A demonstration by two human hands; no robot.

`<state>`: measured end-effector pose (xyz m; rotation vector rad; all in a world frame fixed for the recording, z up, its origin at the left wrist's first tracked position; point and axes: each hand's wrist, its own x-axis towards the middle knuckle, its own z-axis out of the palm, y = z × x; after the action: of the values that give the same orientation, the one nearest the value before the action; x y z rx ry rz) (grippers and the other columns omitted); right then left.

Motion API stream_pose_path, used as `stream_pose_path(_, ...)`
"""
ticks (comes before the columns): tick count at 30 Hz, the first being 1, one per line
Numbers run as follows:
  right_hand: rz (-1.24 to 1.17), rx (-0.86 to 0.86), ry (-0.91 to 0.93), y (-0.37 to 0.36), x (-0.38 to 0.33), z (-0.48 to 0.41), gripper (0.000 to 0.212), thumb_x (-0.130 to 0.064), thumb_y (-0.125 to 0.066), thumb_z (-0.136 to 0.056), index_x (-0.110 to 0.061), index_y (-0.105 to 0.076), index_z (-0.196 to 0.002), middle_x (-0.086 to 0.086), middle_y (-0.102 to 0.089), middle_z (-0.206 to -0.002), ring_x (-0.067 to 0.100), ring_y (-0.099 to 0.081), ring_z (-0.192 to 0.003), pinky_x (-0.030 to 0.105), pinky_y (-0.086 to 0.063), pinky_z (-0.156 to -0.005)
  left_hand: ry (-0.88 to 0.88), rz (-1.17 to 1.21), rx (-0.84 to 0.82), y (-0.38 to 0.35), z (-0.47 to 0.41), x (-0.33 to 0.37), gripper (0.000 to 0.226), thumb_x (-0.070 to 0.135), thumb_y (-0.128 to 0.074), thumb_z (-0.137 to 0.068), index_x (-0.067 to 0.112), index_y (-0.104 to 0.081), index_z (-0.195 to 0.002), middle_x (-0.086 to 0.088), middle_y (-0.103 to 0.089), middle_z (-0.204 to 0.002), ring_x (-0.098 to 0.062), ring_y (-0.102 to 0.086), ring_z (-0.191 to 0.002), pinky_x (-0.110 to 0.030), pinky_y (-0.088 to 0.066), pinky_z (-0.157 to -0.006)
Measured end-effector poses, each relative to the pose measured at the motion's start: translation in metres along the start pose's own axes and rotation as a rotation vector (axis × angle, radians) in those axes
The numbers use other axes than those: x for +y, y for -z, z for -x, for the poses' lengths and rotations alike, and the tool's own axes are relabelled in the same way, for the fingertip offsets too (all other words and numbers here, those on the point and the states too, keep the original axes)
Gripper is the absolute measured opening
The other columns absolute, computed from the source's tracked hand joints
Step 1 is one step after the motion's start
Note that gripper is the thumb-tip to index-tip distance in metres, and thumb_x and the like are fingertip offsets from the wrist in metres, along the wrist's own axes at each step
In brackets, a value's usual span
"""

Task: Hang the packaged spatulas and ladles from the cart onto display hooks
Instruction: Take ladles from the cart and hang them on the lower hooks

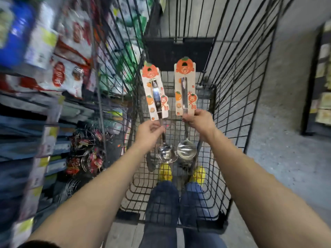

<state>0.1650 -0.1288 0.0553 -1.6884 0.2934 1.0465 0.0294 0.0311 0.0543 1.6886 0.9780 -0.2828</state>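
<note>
Bare forearms (107, 185) reach forward from the bottom edge, and between them stand legs in blue jeans (161, 203) with yellow shoes (164, 171) seen through the mesh below the hands.

The left hand (150, 131) has its fingers curled round the metal handle of the left ladle (157, 101), gripping it just under the bottom edge of its card. The orange-and-cream backing card rises above the hand, leaning slightly to the left, and the shiny bowl hangs below the hand.

The right hand (198, 120), just beside the left and a little higher, pinches the right ladle (184, 93) at the lower edge of its card with thumb and curled fingers. Its card stands nearly upright above the hand, and its bowl hangs below, close beside the other bowl. The two cards are apart, not touching.

Both ladles are held up inside the black wire cart (232, 86), whose tall mesh sides run along either side of the hands and whose floor lies beneath them.

To the left of the left hand, beyond the mesh, blurred shelves (44, 59) carry packets and boxes, with a cluster of wire goods (86, 151) lower down. To the right of the right hand is grey concrete floor (277, 149).
</note>
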Motion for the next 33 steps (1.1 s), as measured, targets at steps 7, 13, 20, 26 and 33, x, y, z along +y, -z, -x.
stream_pose_path(7,0.013,-0.06,0.175,0.0,-0.073,0.106,0.025,0.002,-0.071,-0.089,-0.008,-0.071,-0.112,0.003,-0.079,-0.106,0.019,-0.076,-0.095,0.026,-0.058,-0.073,-0.098,0.054,0.021,0.059,0.086,0.054,0.026,0.014,-0.081,-0.087,0.025,-0.06,-0.099,-0.005,-0.074,-0.096,-0.016,-0.069,-0.091,-0.028,-0.055,-0.085)
stream_pose_path(13,0.057,-0.159,0.315,-0.007,-0.109,0.188,0.013,-0.003,-0.073,-0.09,-0.014,-0.075,-0.096,0.002,-0.079,-0.098,0.017,-0.074,-0.088,0.026,-0.061,-0.076,-0.139,0.012,0.164,0.095,0.176,0.079,0.022,0.015,-0.077,-0.091,0.016,-0.063,-0.107,0.002,-0.074,-0.091,-0.009,-0.068,-0.087,-0.021,-0.05,-0.08)
stream_pose_path(20,0.133,-0.405,0.47,-0.035,-0.127,0.293,0.015,-0.001,-0.073,-0.089,-0.015,-0.076,-0.095,0.001,-0.079,-0.095,0.013,-0.073,-0.083,0.03,-0.06,-0.08,-0.202,0.067,0.418,0.113,0.312,0.083,0.021,0.016,-0.076,-0.092,0.021,-0.063,-0.108,0.002,-0.073,-0.094,-0.006,-0.071,-0.083,-0.025,-0.055,-0.077)
stream_pose_path(26,0.217,-0.591,0.595,-0.085,-0.125,0.389,0.017,-0.003,-0.072,-0.091,-0.02,-0.074,-0.091,-0.012,-0.077,-0.084,0.0,-0.071,-0.07,0.015,-0.052,-0.061,-0.23,0.223,0.624,0.133,0.429,0.064,0.025,0.014,-0.074,-0.094,0.023,-0.064,-0.115,0.002,-0.074,-0.099,-0.017,-0.071,-0.09,-0.024,-0.057,-0.076)
stream_pose_path(33,0.371,-0.86,0.71,-0.177,-0.084,0.504,0.014,-0.005,-0.071,-0.093,-0.017,-0.076,-0.095,-0.006,-0.079,-0.093,0.008,-0.075,-0.083,0.025,-0.06,-0.078,-0.215,0.297,0.866,0.173,0.57,0.007,0.021,0.01,-0.073,-0.094,0.028,-0.066,-0.102,0.011,-0.076,-0.089,-0.017,-0.069,-0.086,-0.029,-0.054,-0.081)
